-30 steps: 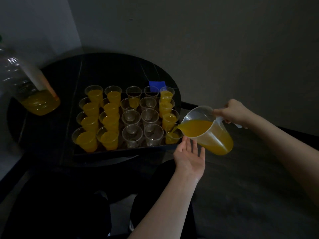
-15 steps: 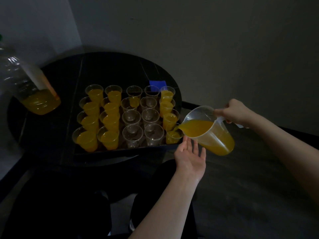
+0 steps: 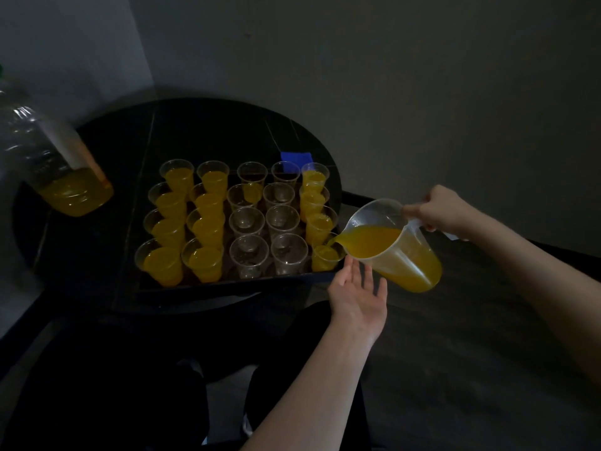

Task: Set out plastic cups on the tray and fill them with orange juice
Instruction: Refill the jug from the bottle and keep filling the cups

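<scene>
Head view: twenty clear, ribbed plastic cups (image 3: 249,252) stand in five columns of four on a dark rectangular tray (image 3: 227,283) at frame centre, on a round black worktop (image 3: 201,131). Right hand (image 3: 439,211) grips the translucent jug (image 3: 395,244) by its handle; left hand (image 3: 359,294) is spread flat beneath it. Juice in the near-right cup (image 3: 327,257) has risen slightly. Seven cups look empty.
</scene>
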